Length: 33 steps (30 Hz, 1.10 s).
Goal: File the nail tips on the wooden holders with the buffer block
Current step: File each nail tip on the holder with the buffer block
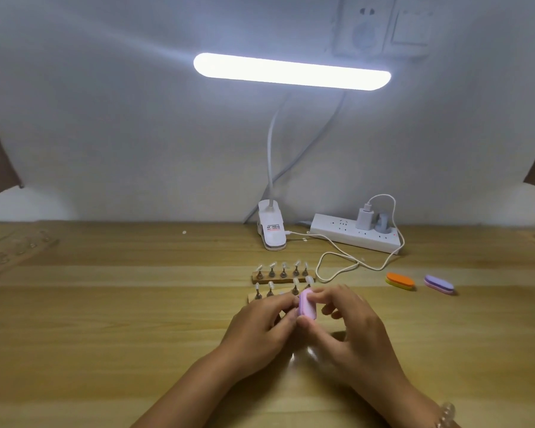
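Far holder: the far wooden holder [259,277] carries five small metal stands in a row, each topped by a clear nail tip [271,265].
Near holder: the near wooden holder [251,298] lies just in front of it, almost parallel. I see two stands at its left end and two more behind my fingers; my hands hide its middle.
Buffer block: the buffer block [307,305] is a small rounded pad, pink on its broad face with a lilac layer along the edge. It is up off the table [136,304] between my two hands, over the near holder's right part and tilted on edge.
Right hand: my right hand [352,325] pinches the block, thumb beneath and forefinger curved over the top. The other fingers are bent loosely, and a bead bracelet [445,415] sits on the wrist.
Left hand: my left hand [261,325] has its fingers curled, the tips meeting the block's left edge. I cannot tell what they pinch there.
Spare buffers: an orange buffer [400,281] and a purple buffer [439,284] lie well off to the right.
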Each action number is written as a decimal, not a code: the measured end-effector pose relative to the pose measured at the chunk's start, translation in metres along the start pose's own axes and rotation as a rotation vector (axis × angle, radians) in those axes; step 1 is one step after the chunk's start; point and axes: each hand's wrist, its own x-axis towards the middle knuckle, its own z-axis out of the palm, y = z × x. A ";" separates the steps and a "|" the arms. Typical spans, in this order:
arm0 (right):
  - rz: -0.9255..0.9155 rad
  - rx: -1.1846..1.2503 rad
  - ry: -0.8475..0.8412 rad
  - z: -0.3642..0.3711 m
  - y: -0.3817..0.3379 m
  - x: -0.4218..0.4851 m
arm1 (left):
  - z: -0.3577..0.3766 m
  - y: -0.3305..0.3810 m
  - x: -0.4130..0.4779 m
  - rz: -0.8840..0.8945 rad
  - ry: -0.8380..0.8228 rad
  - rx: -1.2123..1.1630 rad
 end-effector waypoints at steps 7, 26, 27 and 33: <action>0.100 -0.017 -0.007 -0.002 0.001 0.000 | 0.000 -0.001 0.000 0.013 0.023 -0.052; 0.227 0.105 -0.127 -0.004 0.001 -0.001 | 0.000 -0.002 0.002 -0.007 0.033 -0.127; 0.227 0.122 -0.134 -0.003 0.000 -0.001 | -0.001 -0.003 0.002 -0.011 0.038 -0.139; 0.237 0.223 -0.159 -0.005 0.002 0.001 | -0.001 -0.003 0.003 -0.024 0.044 -0.181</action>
